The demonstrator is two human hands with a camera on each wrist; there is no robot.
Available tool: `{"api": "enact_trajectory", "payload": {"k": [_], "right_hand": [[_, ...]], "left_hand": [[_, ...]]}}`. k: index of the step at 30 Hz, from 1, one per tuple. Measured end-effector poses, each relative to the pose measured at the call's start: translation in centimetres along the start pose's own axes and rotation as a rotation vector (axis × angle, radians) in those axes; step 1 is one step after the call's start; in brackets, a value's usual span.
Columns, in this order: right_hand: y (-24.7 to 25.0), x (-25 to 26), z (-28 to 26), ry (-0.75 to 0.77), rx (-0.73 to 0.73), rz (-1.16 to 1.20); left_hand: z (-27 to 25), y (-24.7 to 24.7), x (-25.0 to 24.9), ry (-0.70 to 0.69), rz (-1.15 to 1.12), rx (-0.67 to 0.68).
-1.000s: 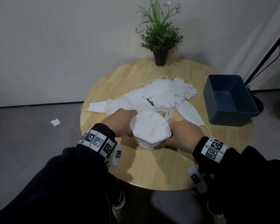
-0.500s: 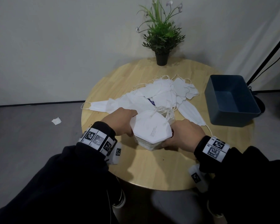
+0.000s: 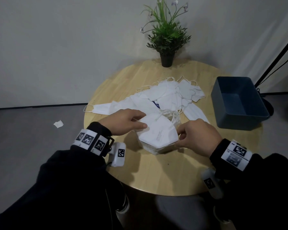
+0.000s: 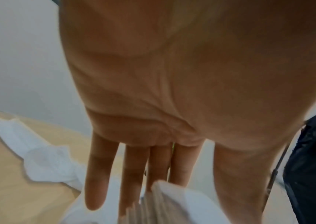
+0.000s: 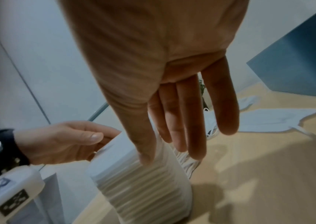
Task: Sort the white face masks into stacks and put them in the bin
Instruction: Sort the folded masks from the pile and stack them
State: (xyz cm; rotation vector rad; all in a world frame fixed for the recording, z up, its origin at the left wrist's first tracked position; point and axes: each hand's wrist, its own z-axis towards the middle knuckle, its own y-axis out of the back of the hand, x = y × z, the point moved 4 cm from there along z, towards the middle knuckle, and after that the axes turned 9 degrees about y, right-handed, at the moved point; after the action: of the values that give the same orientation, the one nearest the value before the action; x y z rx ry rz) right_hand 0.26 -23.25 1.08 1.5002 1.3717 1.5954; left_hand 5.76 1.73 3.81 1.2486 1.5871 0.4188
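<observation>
- Far left of the head view, there's a scrap of white paper (image 3: 58, 124) lying on the grey floor.
- Left hand (image 3: 123, 121) sits just left of centre, against the left side of the mask stack (image 3: 158, 135). Thumb lies on top of the top mask, fingers go straight down the far edge, so it's bracing rather than clamping.
- The stack itself is dead centre on the round wooden table (image 3: 156, 176), a neat pile with ear loops bunched at its upper right.
- Above it, mid-frame, the loose masks (image 3: 170, 97) are spread in a messy heap.
- Potted plant (image 3: 166, 39) stands at the top centre, on the table's far edge.
- Right hand (image 3: 198, 136) is right of centre, straight fingers touching the stack's right side, thumb at the lower corner. Fingers apart, not curled round it.
- Blue bin (image 3: 239, 103) sits at the right edge of the table, nothing visible in it.
</observation>
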Motion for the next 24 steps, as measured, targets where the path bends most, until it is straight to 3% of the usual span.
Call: {"api": "enact_trajectory", "payload": {"k": [6, 16, 21, 24], "right_hand": [[-0.4, 1.3, -0.3, 0.055, 0.023, -0.217], [-0.2, 1.3, -0.6, 0.062, 0.032, -0.186], [-0.5, -0.2, -0.7, -0.081, 0.181, 0.006], [-1.3, -0.8, -0.8, -0.232, 0.226, 0.434]], "left_hand": [[0.7, -0.9, 0.0, -0.021, 0.091, -0.027], [1.0, -1.1, -0.1, -0.008, 0.104, -0.076], [1.4, -1.0, 0.7, 0.030, 0.016, -0.009], [2.1, -0.8, 1.7, 0.093, -0.039, 0.053]]}}
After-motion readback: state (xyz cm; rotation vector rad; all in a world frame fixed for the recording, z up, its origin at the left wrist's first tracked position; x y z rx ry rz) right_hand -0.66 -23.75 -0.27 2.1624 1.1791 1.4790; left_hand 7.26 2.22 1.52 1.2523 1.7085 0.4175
